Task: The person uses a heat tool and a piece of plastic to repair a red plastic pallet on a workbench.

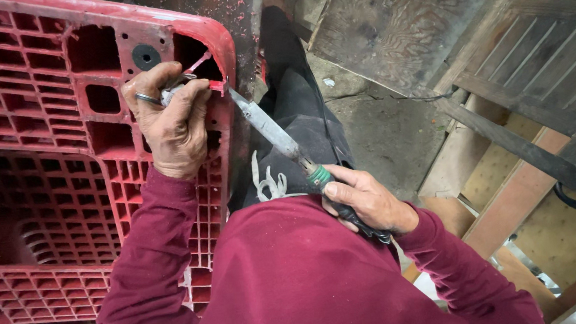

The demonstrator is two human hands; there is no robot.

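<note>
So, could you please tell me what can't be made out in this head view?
- Tool tip: the long metal tool in the right hand ends behind the red plastic pallet's rim.
- Small metal piece in the left hand: mostly covered by fingers.
- Pallet: cut off by the left and bottom edges.
- Tool handle: hidden in the palm.

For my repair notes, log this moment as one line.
left hand: pinching thin red plastic strip at red grid plastic pallet corner | right hand: gripping long metal soldering iron, tip at same corner
</note>
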